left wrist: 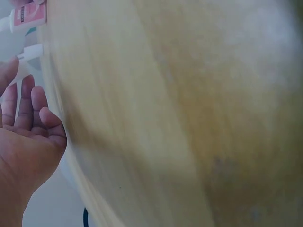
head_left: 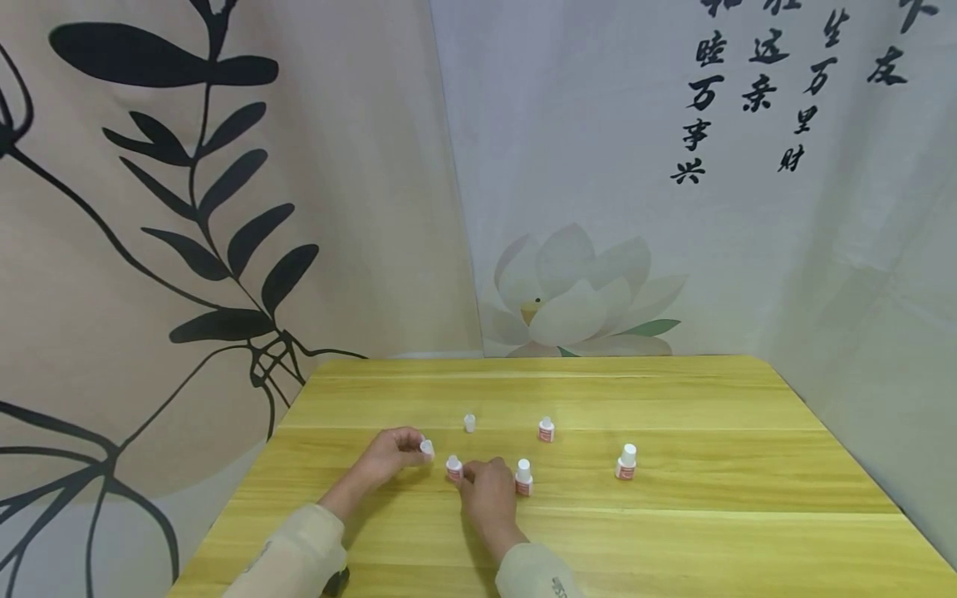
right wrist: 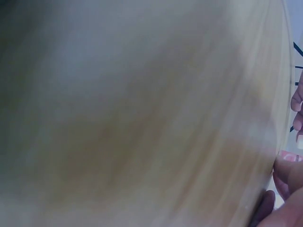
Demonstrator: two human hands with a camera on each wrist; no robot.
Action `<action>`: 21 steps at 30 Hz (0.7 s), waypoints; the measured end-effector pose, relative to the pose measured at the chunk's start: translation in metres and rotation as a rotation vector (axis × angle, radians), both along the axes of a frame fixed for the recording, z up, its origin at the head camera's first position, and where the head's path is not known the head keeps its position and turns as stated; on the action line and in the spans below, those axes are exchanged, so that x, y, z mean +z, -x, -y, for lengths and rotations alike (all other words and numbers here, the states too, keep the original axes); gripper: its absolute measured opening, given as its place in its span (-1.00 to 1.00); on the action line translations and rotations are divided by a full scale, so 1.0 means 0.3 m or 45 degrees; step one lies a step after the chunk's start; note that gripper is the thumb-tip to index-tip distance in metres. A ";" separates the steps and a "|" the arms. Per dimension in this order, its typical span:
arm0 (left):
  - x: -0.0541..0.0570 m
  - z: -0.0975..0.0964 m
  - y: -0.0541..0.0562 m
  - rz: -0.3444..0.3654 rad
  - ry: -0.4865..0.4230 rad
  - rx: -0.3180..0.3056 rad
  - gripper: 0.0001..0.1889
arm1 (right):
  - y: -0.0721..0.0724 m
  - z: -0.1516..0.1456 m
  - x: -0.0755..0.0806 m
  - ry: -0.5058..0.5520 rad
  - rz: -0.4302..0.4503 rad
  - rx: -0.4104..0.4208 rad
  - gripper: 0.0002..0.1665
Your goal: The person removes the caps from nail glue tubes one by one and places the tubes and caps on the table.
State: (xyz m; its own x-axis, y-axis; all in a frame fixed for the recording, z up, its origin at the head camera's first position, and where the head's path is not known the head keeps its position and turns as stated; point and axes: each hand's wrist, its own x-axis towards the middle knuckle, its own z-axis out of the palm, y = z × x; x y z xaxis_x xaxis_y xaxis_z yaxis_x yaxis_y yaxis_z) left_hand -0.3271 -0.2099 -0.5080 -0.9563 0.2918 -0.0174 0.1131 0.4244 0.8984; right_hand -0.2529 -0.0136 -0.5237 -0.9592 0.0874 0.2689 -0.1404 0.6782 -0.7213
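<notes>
My left hand (head_left: 394,451) pinches a small white, translucent cap (head_left: 427,449) between thumb and fingers, above the left part of the table. In the left wrist view the other fingers of this hand (left wrist: 31,125) are loosely bent. Just to the right, my right hand (head_left: 488,494) holds a small white bottle (head_left: 453,469) with a pink-red label by its side. The bottle's label (left wrist: 31,15) shows at the top left of the left wrist view. Close beside the right hand's knuckles stands another capped bottle (head_left: 523,479). Only part of the right hand (right wrist: 289,189) enters the right wrist view.
Behind the hands a second white cap (head_left: 469,423) stands on the wooden table (head_left: 710,531). One labelled bottle (head_left: 547,429) stands farther back, and another bottle (head_left: 626,463) is upright to the right. A printed curtain (head_left: 374,166) hangs behind the table's far edge.
</notes>
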 end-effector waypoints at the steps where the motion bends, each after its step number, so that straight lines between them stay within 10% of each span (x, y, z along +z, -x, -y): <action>1: -0.001 -0.001 0.000 -0.002 0.001 -0.003 -0.78 | -0.001 -0.001 0.001 0.003 0.004 0.002 -0.88; 21: -0.009 -0.002 -0.010 0.010 0.048 -0.040 -0.76 | 0.001 -0.001 -0.001 -0.020 0.022 0.011 -0.84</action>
State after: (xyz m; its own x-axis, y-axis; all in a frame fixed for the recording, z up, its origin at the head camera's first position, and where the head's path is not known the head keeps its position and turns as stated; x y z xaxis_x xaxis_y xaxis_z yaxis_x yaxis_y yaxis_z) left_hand -0.3240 -0.2095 -0.5107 -0.9464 0.3209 -0.0364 0.1201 0.4545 0.8826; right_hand -0.2531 -0.0134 -0.5240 -0.9644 0.0753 0.2534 -0.1336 0.6881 -0.7132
